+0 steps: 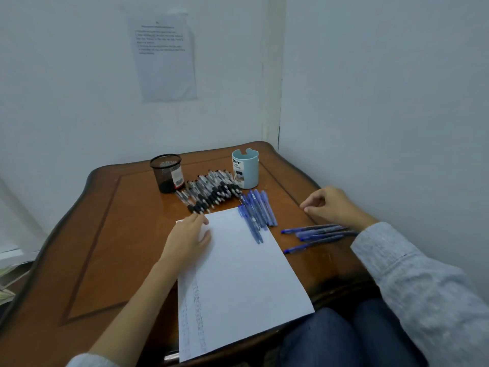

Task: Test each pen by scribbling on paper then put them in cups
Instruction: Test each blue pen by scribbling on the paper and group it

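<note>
The table (111,234) is reddish wood under a glossy varnish. At its 11 o'clock, the mesh cup (166,172) is black wire, seemingly metal, with a matt finish. At 1 o'clock, the pale blue cup (250,168) is smooth plastic. Between them, the black-grip pens (211,189) have clear plastic barrels and dull, rubbery-looking grips. The blue pens (256,210) look like translucent plastic. The sheet of paper (243,274) is matt white. At 4 o'clock, the sleeve (412,274) is soft, flecked grey cloth.
</note>
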